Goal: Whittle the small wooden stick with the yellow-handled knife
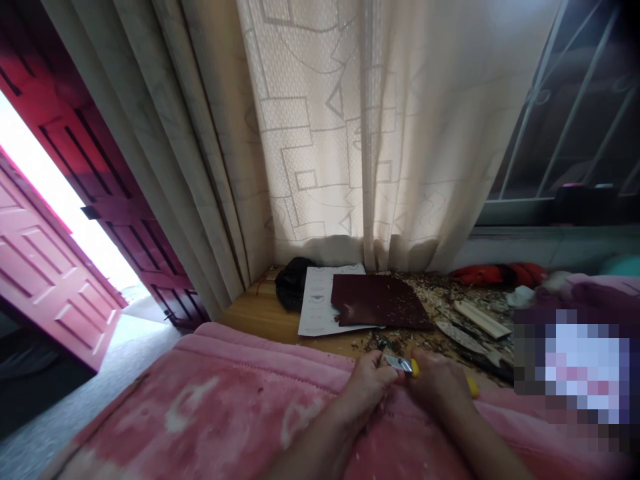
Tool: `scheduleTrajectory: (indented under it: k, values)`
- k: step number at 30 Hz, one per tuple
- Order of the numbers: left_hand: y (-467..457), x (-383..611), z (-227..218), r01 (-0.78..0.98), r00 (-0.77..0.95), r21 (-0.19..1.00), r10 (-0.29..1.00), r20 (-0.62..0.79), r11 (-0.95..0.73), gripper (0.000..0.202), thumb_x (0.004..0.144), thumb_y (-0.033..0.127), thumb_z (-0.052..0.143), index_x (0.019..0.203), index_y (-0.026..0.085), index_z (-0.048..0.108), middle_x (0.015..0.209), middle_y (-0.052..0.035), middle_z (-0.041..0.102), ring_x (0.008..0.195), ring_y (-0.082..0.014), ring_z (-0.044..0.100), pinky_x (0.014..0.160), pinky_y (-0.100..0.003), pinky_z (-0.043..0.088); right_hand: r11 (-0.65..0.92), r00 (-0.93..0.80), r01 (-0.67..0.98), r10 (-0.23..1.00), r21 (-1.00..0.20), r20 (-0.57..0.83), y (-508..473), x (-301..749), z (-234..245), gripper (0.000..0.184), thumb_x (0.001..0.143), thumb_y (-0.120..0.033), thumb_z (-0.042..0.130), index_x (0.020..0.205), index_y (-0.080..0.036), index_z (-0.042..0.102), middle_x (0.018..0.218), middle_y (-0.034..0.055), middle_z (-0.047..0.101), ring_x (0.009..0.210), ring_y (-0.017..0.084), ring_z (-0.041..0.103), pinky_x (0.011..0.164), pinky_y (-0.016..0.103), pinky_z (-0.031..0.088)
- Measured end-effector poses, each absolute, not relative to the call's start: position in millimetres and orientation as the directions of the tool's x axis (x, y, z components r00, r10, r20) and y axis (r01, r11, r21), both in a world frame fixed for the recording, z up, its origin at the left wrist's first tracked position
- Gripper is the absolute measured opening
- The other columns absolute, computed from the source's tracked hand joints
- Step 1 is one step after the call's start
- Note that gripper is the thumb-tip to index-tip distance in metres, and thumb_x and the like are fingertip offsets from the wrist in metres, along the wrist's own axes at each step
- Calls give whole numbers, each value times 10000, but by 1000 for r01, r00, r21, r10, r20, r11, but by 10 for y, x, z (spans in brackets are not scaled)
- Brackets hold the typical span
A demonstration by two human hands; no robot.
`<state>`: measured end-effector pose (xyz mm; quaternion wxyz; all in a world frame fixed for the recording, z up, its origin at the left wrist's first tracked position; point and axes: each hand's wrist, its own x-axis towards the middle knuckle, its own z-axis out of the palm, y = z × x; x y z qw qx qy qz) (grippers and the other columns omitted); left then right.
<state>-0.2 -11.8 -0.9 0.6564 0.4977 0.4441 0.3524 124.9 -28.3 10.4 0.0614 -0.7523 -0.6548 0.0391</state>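
Cream patterned curtain [320,133] center; barred window [565,113] right; 2 red panel doors [50,287] open left, daylight [60,200] beyond; grey floor [100,373].

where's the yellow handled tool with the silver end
In the head view, the yellow-handled tool with a silver metal end is held low and right of centre between the left hand and right hand, above the pink blanket and near scattered wood shavings.
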Motion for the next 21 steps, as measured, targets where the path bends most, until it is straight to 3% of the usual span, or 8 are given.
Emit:
scheduleTrajectory:
  k: [11, 17, 21]
  values:
    - [-125, -7, 13, -30, 412, 970, 887, -206, 240, 162, 588, 209, 551, 724, 130, 516, 454, 67, 414, 335, -19, 279, 341, -155, 183, -126, 136, 977, 990, -171, 44, -283, 1277, 83, 316, 672, -458, 407, 761, -195, 558, 732, 84, 605, 744, 215, 543, 614, 287, 324]
    - [-122, 23, -52, -46, 340, 979, 925, -169, 196, 164, 579, 215, 580, 701, 135, 504, 477, 68, 431, 359, -14, 305, 354, -141, 203, -131, 142, 971, 989, -202, 40, -279, 1276, 114, 346, 662, -484, 413, 778, -194, 561, 755, 84, 607, 747, 213, 543, 620, 286, 326]
    - [-131, 21, -35, -38, 375, 970, 903, -210, 241, 208, 574, 270, 597, 691, 151, 473, 403, 91, 371, 297, -19, 269, 314, -149, 173, -135, 145, 969, 989, -209, 36, -283, 1275, 128, 341, 661, -478, 427, 778, -189, 563, 753, 88, 606, 746, 211, 544, 622, 284, 328]
